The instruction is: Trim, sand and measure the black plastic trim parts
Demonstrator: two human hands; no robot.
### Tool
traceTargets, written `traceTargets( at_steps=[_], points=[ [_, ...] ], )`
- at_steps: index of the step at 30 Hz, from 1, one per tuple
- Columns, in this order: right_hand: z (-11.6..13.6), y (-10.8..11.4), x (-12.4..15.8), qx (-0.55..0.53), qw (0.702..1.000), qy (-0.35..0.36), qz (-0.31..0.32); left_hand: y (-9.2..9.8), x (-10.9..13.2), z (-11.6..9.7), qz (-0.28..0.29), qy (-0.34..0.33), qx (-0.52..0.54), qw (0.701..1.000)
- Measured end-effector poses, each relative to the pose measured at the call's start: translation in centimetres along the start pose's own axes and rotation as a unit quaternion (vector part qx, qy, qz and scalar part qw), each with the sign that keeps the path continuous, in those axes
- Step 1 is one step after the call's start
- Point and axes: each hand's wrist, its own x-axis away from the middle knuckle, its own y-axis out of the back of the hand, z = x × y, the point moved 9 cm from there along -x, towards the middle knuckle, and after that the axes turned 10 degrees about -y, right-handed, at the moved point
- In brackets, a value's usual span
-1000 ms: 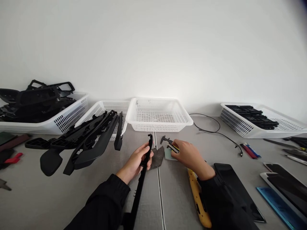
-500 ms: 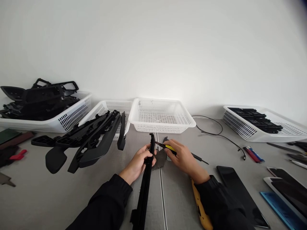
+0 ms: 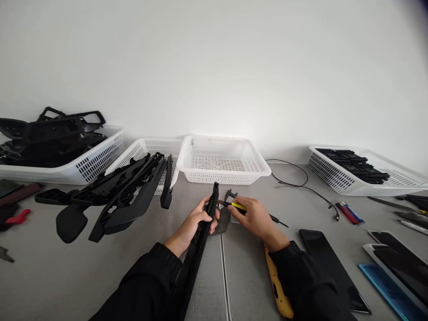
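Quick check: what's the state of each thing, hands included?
Black strip: held slantwise
Yellow-handled tool: held, tip toward black strip, contact unclear
Left hand: closed on black strip
Right hand: closed on yellow-handled tool
Far-left basket: heaped above rim
Next basket: black parts overhanging rim
Middle basket: upright
Rightmost basket: partly filled
Large phone: flat, screen dark

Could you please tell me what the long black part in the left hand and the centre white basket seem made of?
The long black part looks like moulded plastic, fairly matte, with ridged edges and little shine. The centre white basket seems plastic, smooth, with a rounded rim and regular openings.
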Motion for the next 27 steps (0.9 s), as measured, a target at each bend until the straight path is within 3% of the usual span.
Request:
traceTargets(
  at_steps=[5,10,14,19,23,27],
  points=[
    [-0.8,1.1,-0.2,-0.003,0.998,-0.021,-0.060,0.1,-0.1,0.4,0.016,0.014,-0.003,1.000],
    [-0.5,0.4,-0.2,-0.009,1.000,-0.001,-0.019,0.0,-0.1,0.5,0.023,0.016,-0.014,1.000],
    [-1.0,1.2,-0.2,-0.009,0.998,-0.018,-0.063,-0.4,0.1,0.5,0.037,0.016,-0.043,0.998],
    [-0.9,0.5,-0.3,-0.014,1.000,-0.008,-0.024,-0.5,0.2,0.4,0.046,0.024,-0.058,0.997],
    [-1.0,1.0,-0.2,-0.004,0.998,-0.022,-0.056,-0.5,0.1,0.4,0.047,0.024,-0.049,0.997],
    [0.1,-0.2,0.0,-0.012,0.999,0.022,0.022,-0.3,0.1,0.4,0.040,0.019,-0.045,0.998]
  ],
)
